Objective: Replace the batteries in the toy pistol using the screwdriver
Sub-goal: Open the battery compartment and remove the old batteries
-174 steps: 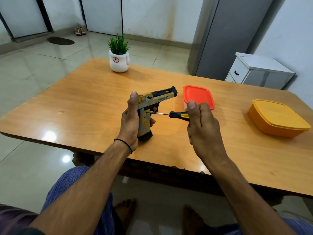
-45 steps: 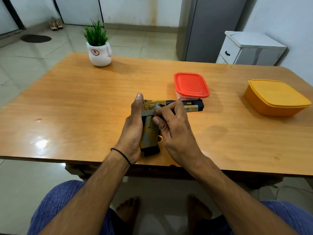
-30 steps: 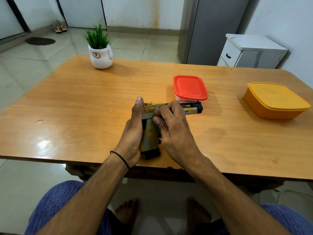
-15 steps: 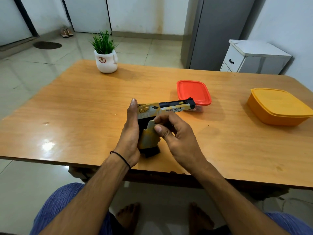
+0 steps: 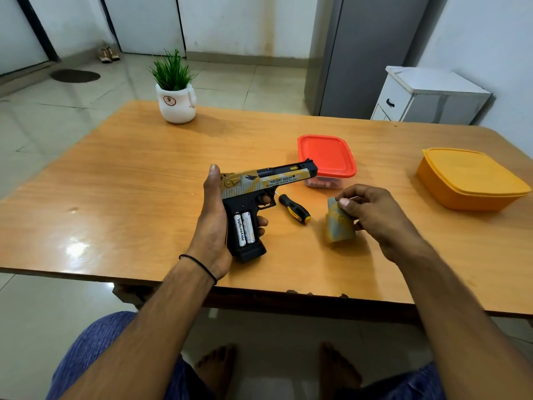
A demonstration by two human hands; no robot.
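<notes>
My left hand [image 5: 212, 223] grips the gold and black toy pistol [image 5: 268, 180] by its handle, muzzle pointing right, above the wooden table [image 5: 115, 174]. The grip panel is off, and two white batteries [image 5: 244, 228] sit side by side in the open handle. My right hand [image 5: 372, 212] pinches the removed gold grip cover [image 5: 337, 229] to the right of the pistol, low over the table. The black and yellow screwdriver [image 5: 294, 209] lies on the table between the two hands, untouched.
A clear box with a red lid [image 5: 326, 154] stands just behind the pistol's muzzle. An orange lidded container [image 5: 470, 180] sits at the far right. A white pot with a green plant [image 5: 176, 102] stands at the table's back left. A white cabinet [image 5: 427, 96] is beyond the table.
My right hand has pulled the grip cover off the handle and carried it to the right, which exposes the batteries. The screwdriver now lies on the table.
</notes>
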